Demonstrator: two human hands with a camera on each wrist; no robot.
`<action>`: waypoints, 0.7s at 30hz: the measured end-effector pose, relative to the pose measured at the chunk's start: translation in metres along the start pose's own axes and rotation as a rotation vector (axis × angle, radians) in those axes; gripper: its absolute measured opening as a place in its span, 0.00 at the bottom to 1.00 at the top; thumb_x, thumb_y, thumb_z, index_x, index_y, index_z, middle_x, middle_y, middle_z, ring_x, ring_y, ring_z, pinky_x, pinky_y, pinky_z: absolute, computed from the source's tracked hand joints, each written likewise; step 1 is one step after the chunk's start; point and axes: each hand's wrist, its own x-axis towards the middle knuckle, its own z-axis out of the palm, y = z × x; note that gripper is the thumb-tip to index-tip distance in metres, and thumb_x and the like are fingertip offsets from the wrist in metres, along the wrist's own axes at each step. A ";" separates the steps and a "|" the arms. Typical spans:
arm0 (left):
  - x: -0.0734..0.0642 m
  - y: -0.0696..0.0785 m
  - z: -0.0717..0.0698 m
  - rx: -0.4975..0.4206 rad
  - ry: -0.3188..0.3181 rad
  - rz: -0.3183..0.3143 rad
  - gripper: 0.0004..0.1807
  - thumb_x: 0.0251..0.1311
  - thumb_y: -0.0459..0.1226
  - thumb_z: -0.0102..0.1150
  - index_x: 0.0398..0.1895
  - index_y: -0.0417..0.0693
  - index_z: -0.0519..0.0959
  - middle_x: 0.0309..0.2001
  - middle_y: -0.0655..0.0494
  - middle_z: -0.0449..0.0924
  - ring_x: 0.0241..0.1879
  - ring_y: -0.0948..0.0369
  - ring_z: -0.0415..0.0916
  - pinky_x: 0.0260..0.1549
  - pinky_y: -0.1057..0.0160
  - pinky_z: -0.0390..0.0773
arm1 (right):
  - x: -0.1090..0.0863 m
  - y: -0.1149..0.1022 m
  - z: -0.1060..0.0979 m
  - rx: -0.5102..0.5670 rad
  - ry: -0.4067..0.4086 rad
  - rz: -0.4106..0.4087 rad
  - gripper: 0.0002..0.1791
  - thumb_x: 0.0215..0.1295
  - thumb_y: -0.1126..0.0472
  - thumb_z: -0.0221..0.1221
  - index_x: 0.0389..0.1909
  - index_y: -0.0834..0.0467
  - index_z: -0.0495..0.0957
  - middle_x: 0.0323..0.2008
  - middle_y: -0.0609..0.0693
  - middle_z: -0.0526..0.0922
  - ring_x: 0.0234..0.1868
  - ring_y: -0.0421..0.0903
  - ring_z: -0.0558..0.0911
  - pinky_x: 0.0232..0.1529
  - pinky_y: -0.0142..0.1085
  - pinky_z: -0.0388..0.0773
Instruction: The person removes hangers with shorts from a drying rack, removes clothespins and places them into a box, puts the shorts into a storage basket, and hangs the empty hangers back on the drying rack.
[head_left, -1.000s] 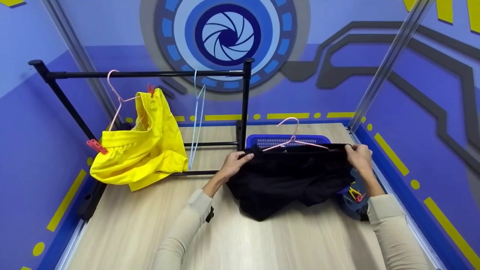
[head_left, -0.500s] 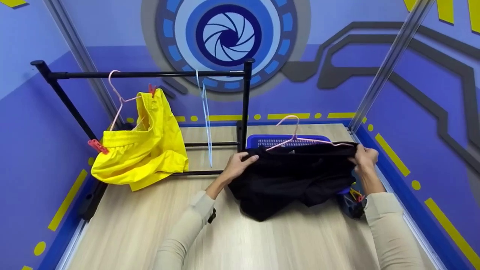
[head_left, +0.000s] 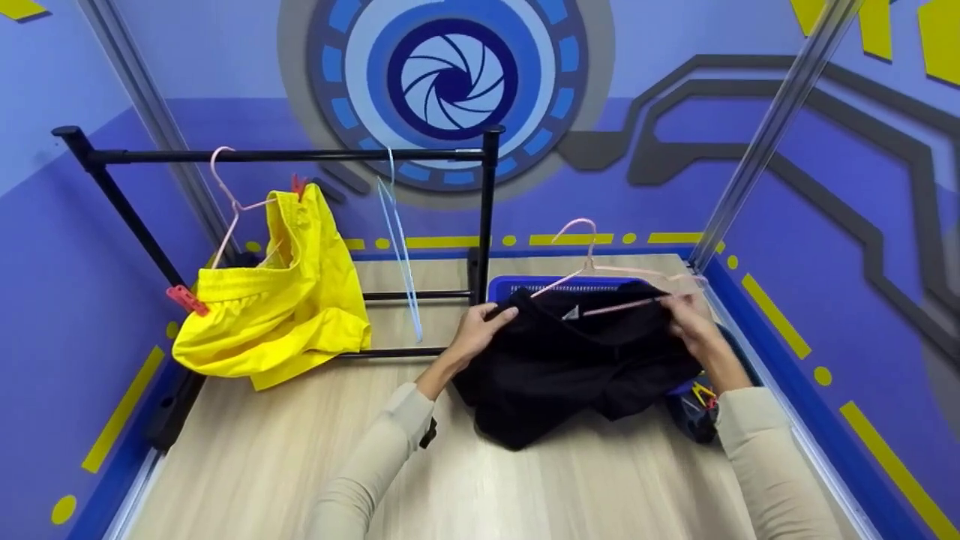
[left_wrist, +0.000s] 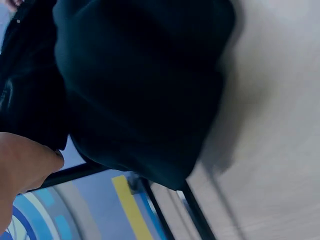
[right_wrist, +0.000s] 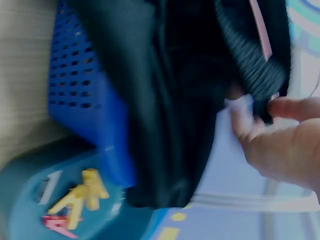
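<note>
Black shorts (head_left: 570, 367) hang between both hands above the table, waistband upward. In the head view my left hand (head_left: 474, 331) pinches the left end of the waistband, thumb on top. My right hand (head_left: 694, 322) pinches the waistband near its right end, thumb and fingers around the cloth in the right wrist view. A pink hanger (head_left: 590, 264) stands partly inside the waist opening, hook up. Its left arm dips into the shorts; its right corner sticks out above my right hand. The left wrist view is filled mostly by dark cloth, with part of the left hand (left_wrist: 27, 165) showing.
A black rack (head_left: 300, 156) at left carries yellow shorts (head_left: 277, 300) on a pink hanger with red clothespins (head_left: 187, 300), plus a bare light-blue hanger (head_left: 401, 255). Behind the black shorts stands a blue basket (right_wrist: 72, 85). A teal bin (right_wrist: 20, 175) holds yellow and red clothespins (right_wrist: 82, 195).
My right hand has moved inward with the waistband, which now sags. The pink hanger's right corner, earlier at the waistband's end, now shows above it. The left hand keeps its hold.
</note>
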 end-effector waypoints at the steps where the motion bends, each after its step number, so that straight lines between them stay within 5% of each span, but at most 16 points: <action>1: 0.001 0.002 0.001 0.009 0.004 0.016 0.22 0.68 0.42 0.64 0.18 0.51 0.65 0.19 0.65 0.60 0.23 0.67 0.61 0.27 0.70 0.63 | 0.000 -0.002 0.004 -0.074 0.082 -0.062 0.26 0.72 0.63 0.56 0.67 0.64 0.62 0.54 0.58 0.77 0.51 0.45 0.80 0.57 0.33 0.77; 3: 0.003 0.007 0.003 0.046 0.007 0.050 0.24 0.68 0.43 0.64 0.18 0.52 0.63 0.19 0.65 0.58 0.23 0.67 0.59 0.27 0.71 0.62 | 0.001 -0.006 0.010 -0.171 0.252 -0.203 0.46 0.65 0.61 0.65 0.77 0.62 0.48 0.70 0.64 0.64 0.69 0.53 0.69 0.71 0.39 0.67; 5: 0.004 0.009 0.004 0.103 0.001 0.086 0.24 0.69 0.44 0.63 0.19 0.52 0.62 0.19 0.65 0.56 0.23 0.67 0.57 0.28 0.70 0.61 | 0.004 -0.007 0.011 -0.241 0.348 -0.394 0.57 0.58 0.61 0.71 0.80 0.64 0.44 0.78 0.68 0.54 0.79 0.61 0.56 0.80 0.49 0.52; 7: 0.004 0.010 0.005 0.175 -0.006 0.115 0.24 0.68 0.44 0.64 0.19 0.52 0.62 0.19 0.64 0.55 0.23 0.67 0.56 0.29 0.70 0.60 | 0.007 -0.007 0.012 -0.338 0.366 -0.578 0.52 0.55 0.63 0.73 0.77 0.66 0.55 0.74 0.69 0.61 0.76 0.65 0.60 0.78 0.56 0.52; 11: 0.004 0.011 0.005 0.215 -0.023 0.138 0.22 0.68 0.44 0.64 0.19 0.52 0.65 0.19 0.64 0.58 0.23 0.67 0.58 0.29 0.70 0.62 | 0.013 -0.001 0.011 -0.510 0.256 -0.839 0.24 0.59 0.67 0.69 0.56 0.72 0.79 0.60 0.71 0.78 0.65 0.71 0.73 0.68 0.64 0.60; 15: 0.008 0.010 0.009 0.201 -0.021 0.168 0.23 0.68 0.44 0.65 0.19 0.49 0.66 0.20 0.63 0.58 0.24 0.67 0.58 0.30 0.70 0.63 | 0.010 0.009 0.001 -0.501 0.255 -0.925 0.05 0.61 0.71 0.68 0.36 0.70 0.87 0.42 0.66 0.88 0.45 0.43 0.86 0.58 0.44 0.69; 18: 0.012 0.011 0.012 0.203 -0.011 0.178 0.23 0.68 0.45 0.64 0.20 0.44 0.67 0.22 0.61 0.59 0.26 0.66 0.59 0.32 0.69 0.63 | 0.005 0.012 -0.010 -0.478 0.320 -0.926 0.02 0.60 0.72 0.68 0.32 0.68 0.88 0.30 0.64 0.89 0.34 0.18 0.78 0.45 0.24 0.66; 21: 0.013 0.012 0.014 0.238 0.061 0.203 0.18 0.68 0.44 0.64 0.25 0.41 0.80 0.25 0.59 0.73 0.30 0.67 0.69 0.36 0.70 0.70 | 0.001 0.008 -0.018 -0.473 0.350 -0.910 0.03 0.61 0.70 0.68 0.33 0.67 0.88 0.27 0.63 0.88 0.33 0.11 0.72 0.35 0.18 0.63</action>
